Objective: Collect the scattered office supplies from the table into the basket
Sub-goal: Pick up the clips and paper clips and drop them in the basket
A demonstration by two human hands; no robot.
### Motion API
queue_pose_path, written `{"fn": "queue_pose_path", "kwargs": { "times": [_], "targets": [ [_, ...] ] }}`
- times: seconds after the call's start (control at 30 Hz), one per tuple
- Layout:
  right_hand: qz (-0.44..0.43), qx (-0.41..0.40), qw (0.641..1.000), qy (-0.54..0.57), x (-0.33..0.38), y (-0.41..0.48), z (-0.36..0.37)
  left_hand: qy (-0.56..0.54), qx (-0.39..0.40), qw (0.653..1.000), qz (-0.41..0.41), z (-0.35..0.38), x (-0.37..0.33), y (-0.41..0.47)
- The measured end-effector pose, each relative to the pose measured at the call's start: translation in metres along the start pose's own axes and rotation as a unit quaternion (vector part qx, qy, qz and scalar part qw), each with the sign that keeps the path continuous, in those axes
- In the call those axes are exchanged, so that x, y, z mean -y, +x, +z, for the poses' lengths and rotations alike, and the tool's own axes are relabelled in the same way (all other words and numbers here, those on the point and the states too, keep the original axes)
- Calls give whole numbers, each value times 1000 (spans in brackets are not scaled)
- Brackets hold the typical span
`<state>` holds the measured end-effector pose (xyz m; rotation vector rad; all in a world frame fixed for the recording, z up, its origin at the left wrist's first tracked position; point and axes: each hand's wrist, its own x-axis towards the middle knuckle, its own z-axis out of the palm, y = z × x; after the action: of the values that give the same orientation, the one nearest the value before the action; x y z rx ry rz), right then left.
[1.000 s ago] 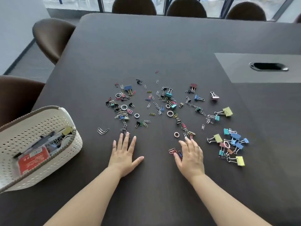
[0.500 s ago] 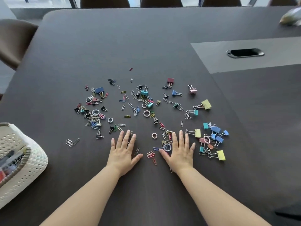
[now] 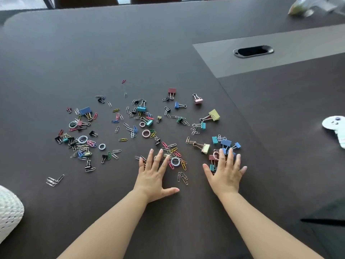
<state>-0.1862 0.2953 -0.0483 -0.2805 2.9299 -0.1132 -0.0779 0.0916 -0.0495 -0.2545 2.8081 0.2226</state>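
I read this as an office meeting room — big dark conference table (image 3: 130,43), inset cable port (image 3: 253,51), chair backs (image 3: 85,1) along the far edge.

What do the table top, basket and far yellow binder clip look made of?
Table top: dark matte laminate or veneer, faint grain. Basket: white plastic, likely; moulded rows of holes. Far yellow binder clip: painted sheet metal, shiny wire handles.

Head-worn view, steeply down, close over table (image 3: 168,43)
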Motion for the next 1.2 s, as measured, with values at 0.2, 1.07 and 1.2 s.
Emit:
{"fn": "queue_pose_path", "kwargs": {
  "times": [0.2,1.07,1.2],
  "targets": [
    [8,27,999,-29,-6,18,1,1,-29,999,-23,-1,-7,32],
    [-269,-147,951,22,25,114,9,-18,-250,968,32,-9,0,112],
    [-277,-188,941,43,25,111,13,-3,-269,963,31,-13,-1,109]
  ]
}}
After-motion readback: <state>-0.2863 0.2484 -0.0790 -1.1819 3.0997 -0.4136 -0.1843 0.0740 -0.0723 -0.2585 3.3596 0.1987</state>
